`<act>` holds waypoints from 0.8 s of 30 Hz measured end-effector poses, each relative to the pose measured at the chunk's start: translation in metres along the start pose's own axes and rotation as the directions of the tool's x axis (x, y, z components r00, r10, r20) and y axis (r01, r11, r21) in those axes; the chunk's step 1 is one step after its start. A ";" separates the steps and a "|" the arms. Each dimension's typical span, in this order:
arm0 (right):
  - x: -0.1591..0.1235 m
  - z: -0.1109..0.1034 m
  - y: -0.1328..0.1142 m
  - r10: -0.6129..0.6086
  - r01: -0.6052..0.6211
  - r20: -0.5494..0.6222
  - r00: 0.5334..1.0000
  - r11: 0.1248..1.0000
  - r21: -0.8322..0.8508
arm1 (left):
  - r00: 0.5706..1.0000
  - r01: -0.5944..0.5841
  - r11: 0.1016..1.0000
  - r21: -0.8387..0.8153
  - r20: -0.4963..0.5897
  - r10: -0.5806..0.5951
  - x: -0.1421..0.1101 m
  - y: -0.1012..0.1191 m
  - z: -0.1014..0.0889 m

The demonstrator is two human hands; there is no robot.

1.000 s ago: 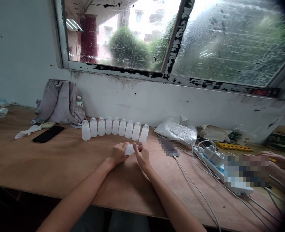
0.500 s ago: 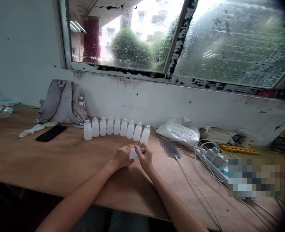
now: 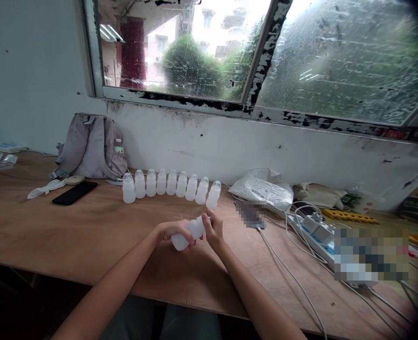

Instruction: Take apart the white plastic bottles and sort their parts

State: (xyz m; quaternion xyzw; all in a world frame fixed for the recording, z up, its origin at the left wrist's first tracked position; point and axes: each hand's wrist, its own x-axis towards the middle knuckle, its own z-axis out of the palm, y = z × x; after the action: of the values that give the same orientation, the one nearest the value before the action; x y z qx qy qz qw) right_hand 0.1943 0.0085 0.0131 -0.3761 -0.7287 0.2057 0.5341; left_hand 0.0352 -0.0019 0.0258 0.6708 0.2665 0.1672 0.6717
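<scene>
My left hand [image 3: 179, 230] is wrapped round the body of a frosted white baby bottle [image 3: 196, 228], which lies tilted above the table with its base toward the lower left. The fingers of my right hand [image 3: 213, 230] close on its upper end and largely hide the cap there. Beyond my hands, several similar baby bottles [image 3: 171, 182] with clear domed caps stand upright in a curved row. The rightmost bottle [image 3: 213, 194] is nearest to my right hand.
On the left are a black phone [image 3: 75, 193] and a grey backpack [image 3: 88, 146] against the wall. To the right lie a plastic-wrapped package [image 3: 262, 189], a power strip [image 3: 310, 238] and loose white cables [image 3: 292, 281]. The wooden table's [image 3: 71, 255] front edge runs below my forearms.
My left hand has shifted back and slightly left along the held bottle, so more of its body shows and its base points lower left. My right hand stays at the upper end.
</scene>
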 end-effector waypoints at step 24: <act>0.014 0.001 0.013 0.259 -0.287 0.131 0.957 0.915 0.283 | 0.995 0.090 0.937 -0.337 0.058 -0.075 -0.009 -0.023 -0.037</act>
State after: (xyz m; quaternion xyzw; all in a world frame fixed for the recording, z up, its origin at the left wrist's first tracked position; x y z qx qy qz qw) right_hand 0.1952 0.0274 0.0127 -0.3792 -0.6530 0.4030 0.5171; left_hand 0.0039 0.0218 0.0061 0.5369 0.2469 0.1673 0.7892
